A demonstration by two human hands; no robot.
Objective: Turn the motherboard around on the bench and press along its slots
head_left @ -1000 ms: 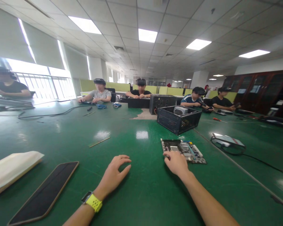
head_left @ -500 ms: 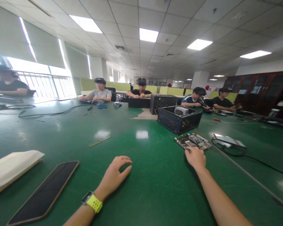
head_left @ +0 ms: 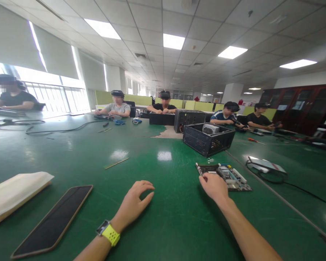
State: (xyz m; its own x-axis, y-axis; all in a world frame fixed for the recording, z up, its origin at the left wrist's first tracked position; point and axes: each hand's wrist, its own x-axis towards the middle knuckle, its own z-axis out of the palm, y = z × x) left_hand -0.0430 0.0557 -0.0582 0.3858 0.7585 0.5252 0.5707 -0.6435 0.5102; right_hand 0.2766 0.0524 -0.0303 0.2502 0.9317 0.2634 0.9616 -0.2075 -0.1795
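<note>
My right hand (head_left: 214, 186) grips the near left edge of a circuit board (head_left: 230, 174) with its fingers closed; the fingertips are partly hidden. The board lies on the green table (head_left: 168, 217), in front of an open black computer case (head_left: 197, 141). Resting on the table to the left, my left hand (head_left: 137, 201) has thumb and fingers apart and holds nothing. A watch with a yellow strap (head_left: 110, 233) is on the left wrist. Small clear bits (head_left: 210, 160) lie between the board and the case.
At the left lie a dark phone (head_left: 53, 221) and a pale paper packet (head_left: 19, 194). A thin stick (head_left: 116, 163) is beyond my left hand. To the right are a flat device (head_left: 267, 165) with a black cable and a screwdriver (head_left: 255, 141). Several people sit around the table.
My right hand has moved left and nearer with the circuit board, which has turned and come away from the case. The small clear bits now show more. My left hand has stayed in place.
</note>
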